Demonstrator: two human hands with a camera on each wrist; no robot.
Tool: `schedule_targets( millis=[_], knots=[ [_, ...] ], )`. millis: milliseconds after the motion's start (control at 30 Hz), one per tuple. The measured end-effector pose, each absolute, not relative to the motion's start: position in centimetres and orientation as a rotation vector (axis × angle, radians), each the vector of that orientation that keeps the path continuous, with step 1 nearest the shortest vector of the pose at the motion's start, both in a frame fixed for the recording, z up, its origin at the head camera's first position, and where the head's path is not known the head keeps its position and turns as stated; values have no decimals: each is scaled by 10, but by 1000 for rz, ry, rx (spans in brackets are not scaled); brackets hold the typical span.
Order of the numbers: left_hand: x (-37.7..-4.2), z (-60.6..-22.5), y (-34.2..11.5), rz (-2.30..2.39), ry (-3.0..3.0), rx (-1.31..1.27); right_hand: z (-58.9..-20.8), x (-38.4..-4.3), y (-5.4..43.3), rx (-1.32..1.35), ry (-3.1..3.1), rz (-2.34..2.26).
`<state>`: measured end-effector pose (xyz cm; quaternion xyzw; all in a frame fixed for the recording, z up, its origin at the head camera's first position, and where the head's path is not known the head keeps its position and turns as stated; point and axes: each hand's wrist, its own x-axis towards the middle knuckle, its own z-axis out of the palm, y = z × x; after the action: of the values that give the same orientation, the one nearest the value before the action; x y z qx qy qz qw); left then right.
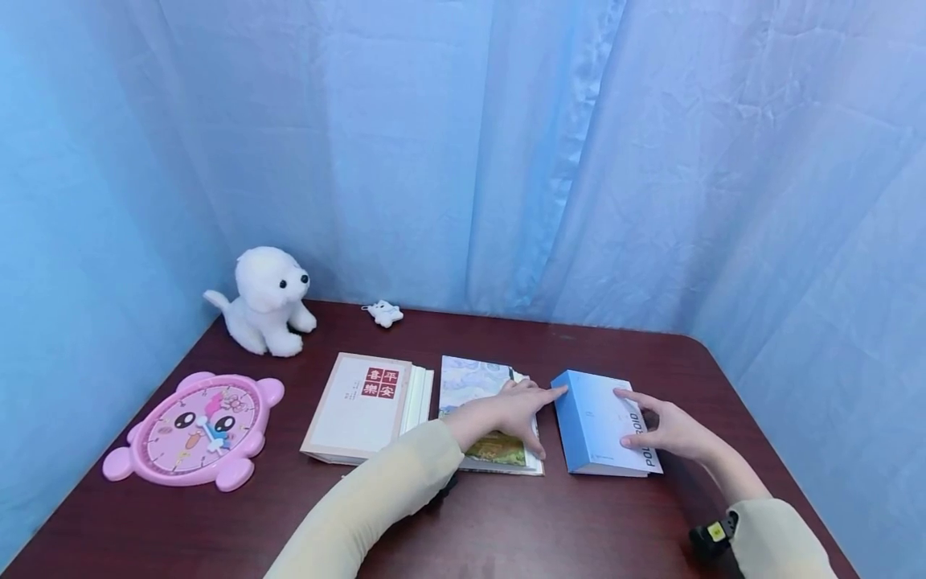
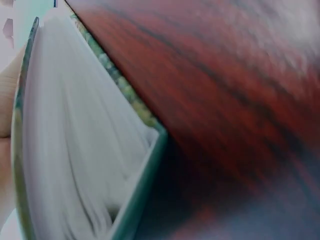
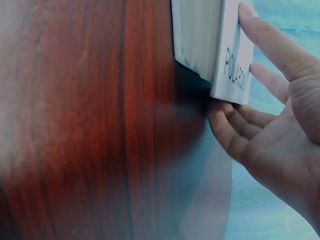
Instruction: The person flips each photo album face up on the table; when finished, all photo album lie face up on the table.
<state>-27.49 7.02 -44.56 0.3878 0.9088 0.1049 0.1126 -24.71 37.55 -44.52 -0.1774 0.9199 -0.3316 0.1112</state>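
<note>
A blue-and-white photo album [image 1: 604, 422] lettered POLAROID lies closed on the right part of the table. My right hand [image 1: 669, 430] rests at its right side, thumb and index fingertip on the cover. In the right wrist view, the other fingers [image 3: 232, 127] bend beside the album's edge [image 3: 232, 65]. My left hand [image 1: 510, 414] is over the painted-cover album [image 1: 473, 378] in the middle, its index finger stretched to the blue spine. Its thumb points toward the painted album's right edge. The left wrist view shows that album's page block [image 2: 85, 125] up close.
A cream album [image 1: 362, 410] with red square characters lies left of the middle. Farther left is a pink cartoon clock [image 1: 195, 430]. A white plush dog [image 1: 268, 301] sits at the back left, with a small white star-shaped item [image 1: 384, 313] beside it. Curtains [image 1: 405, 161] surround the table.
</note>
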Motion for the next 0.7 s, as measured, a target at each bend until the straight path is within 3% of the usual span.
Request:
schedule_targets(
  millis=[367,700],
  knots=[
    [-270,-442,63,289,2748,1195,-436,-250,364,-611,2927,-640],
    [-260,-409,19,130,2998,1235,-404,-250,323,-805,3152,-509]
  ],
)
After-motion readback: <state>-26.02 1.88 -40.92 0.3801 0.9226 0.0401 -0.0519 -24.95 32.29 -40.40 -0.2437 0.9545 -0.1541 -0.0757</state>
